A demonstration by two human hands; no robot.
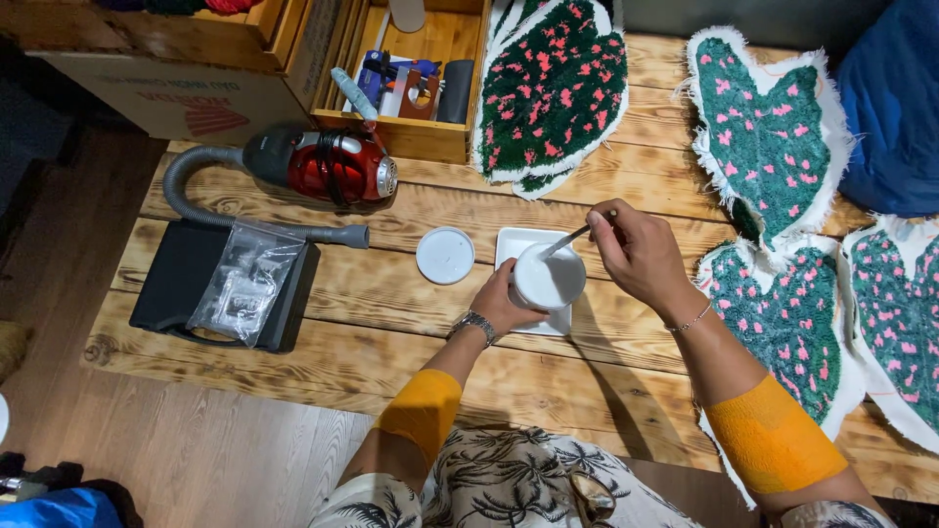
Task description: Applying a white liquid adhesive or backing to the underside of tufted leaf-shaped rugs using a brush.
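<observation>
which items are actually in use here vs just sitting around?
In use:
left hand gripping white tub
right hand holding stirrer in the tub
square tray under the tub
lid beside it

Lying about:
red vacuum
black case with plastic bag
tufted rugs
wooden box

Scorched plank wooden table [293,352], pale laminate floor [196,460], wooden crate [430,137] behind

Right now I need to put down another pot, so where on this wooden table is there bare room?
Bare planks lie below the round white lid, between the black case and the left hand on the white tub. The near table edge is free too. It is crowded on the right with tufted leaf rugs and at the back by the red vacuum.
</observation>
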